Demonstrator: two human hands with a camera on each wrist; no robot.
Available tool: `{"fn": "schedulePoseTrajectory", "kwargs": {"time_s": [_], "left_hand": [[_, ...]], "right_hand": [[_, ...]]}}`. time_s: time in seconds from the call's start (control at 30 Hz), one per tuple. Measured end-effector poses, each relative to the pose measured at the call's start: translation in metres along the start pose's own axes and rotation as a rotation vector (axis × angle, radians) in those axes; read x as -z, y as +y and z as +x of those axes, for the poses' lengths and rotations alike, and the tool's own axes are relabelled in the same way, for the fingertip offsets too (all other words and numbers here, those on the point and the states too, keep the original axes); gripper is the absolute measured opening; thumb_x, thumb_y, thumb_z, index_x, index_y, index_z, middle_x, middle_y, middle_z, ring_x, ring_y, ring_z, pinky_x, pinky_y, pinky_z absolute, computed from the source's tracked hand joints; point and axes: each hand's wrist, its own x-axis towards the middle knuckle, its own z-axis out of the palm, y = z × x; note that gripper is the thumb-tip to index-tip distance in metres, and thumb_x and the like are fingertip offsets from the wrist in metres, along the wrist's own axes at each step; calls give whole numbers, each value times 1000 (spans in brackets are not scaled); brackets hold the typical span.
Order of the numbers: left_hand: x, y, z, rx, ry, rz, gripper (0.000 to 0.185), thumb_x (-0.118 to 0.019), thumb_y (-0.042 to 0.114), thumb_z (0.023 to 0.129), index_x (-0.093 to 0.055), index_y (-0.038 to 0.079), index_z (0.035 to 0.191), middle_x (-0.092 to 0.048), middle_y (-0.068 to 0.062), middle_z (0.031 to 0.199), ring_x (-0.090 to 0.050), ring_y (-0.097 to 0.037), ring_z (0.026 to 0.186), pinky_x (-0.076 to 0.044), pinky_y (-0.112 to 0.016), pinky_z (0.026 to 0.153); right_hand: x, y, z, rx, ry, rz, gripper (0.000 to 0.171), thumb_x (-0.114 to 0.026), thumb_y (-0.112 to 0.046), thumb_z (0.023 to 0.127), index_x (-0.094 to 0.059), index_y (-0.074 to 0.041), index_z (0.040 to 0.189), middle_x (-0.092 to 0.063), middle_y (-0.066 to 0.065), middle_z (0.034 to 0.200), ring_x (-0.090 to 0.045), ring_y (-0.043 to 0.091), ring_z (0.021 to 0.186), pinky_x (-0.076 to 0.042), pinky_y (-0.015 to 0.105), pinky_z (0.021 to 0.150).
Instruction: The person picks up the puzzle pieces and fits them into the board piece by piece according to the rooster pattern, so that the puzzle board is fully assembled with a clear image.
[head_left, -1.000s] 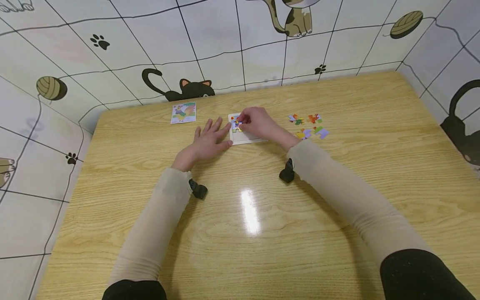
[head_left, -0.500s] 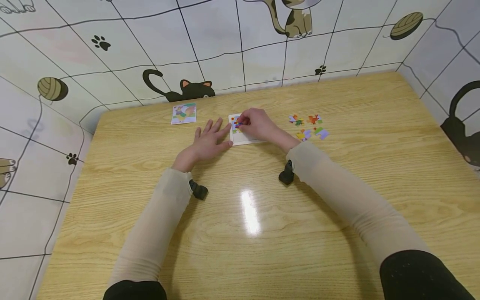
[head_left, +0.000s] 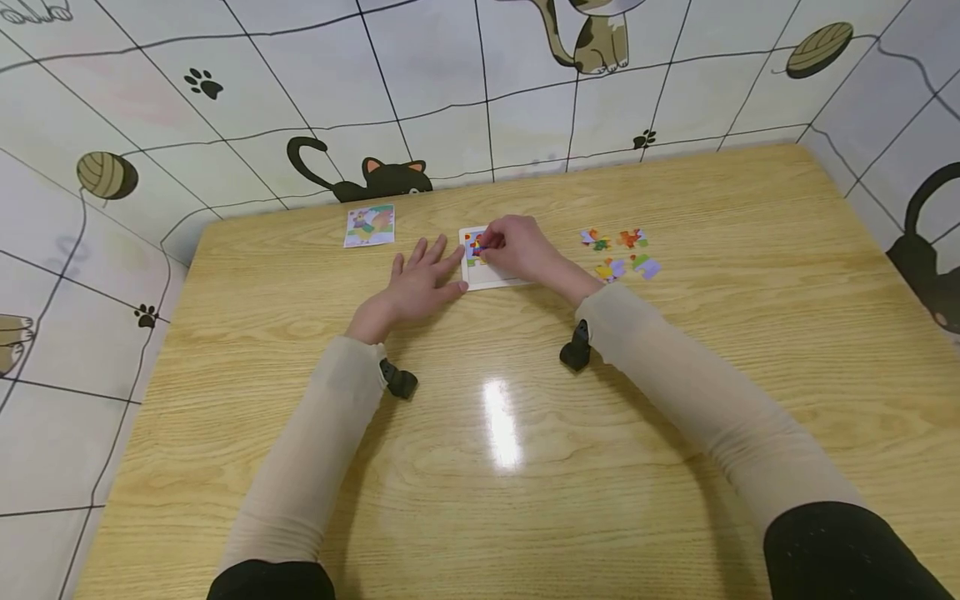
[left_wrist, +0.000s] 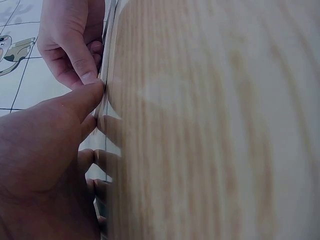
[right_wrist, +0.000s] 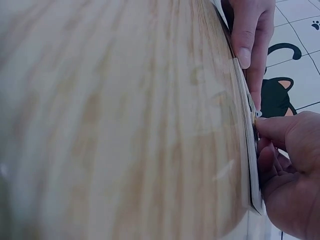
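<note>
R hand grip pinched on multicolour puzzle piece; L hand flat, w/ nothing held.

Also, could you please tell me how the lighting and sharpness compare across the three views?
Head view: evenly lit and sharp, with one white glare patch on the table and fisheye bending of the wall tiles. Left wrist view: the wood is blurred by closeness, and the left hand lies in dark shadow. Right wrist view: the wood is likewise soft; the puzzle tray shows edge-on, fairly crisp.
</note>
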Motion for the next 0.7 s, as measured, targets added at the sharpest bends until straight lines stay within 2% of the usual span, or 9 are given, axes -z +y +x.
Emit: {"fn": "schedulePoseTrajectory", "kwargs": {"time_s": [0.5,0.7], "left_hand": [[0,1,-1,-3,5,2,69,-43,52,107,-18,25,166,5,-5,172,15,-31,155,12,-61,118],[1,3,-2,-3,3,7,70,-44,52,107,-17,24,166,5,-6,172,15,-32,155,12,-61,118]], "right_hand": [[0,2,1,11,24,-37,13,-72,-9,94,-78,-1,103,-75,11,97,-65,23,93,-47,36,90],[0,3,2,3,28,-30,14,-72,-10,93,-80,-2,103,-76,11,101,-66,22,99,-47,36,92]]}}
